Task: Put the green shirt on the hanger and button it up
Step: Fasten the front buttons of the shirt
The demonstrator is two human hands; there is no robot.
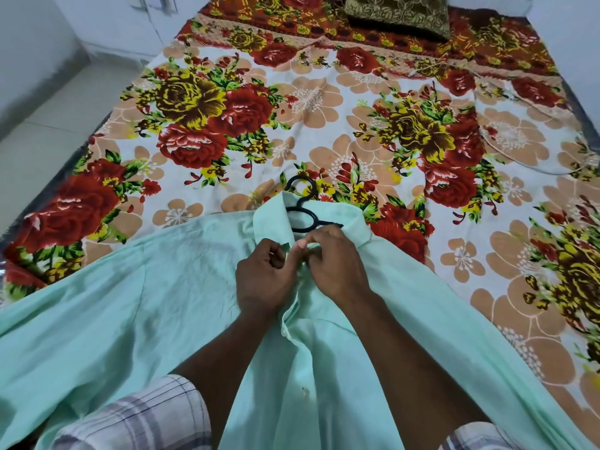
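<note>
A pale green shirt (136, 306) lies spread front-up across the near part of a bed. A black hanger (303, 206) sits inside it, with its hook and neck ring sticking out of the collar (350, 219). Just below the collar, my left hand (264, 280) pinches the left edge of the shirt front. My right hand (337, 267) pinches the opposite edge at the same spot, thumb against thumb. The button between my fingers is hidden. Lower down, the placket (289, 323) runs toward me.
The bed is covered by a floral sheet (324, 125) in red, yellow and peach. A dark patterned cushion (396, 14) lies at the far end. White tiled floor (42, 118) runs along the bed's left side.
</note>
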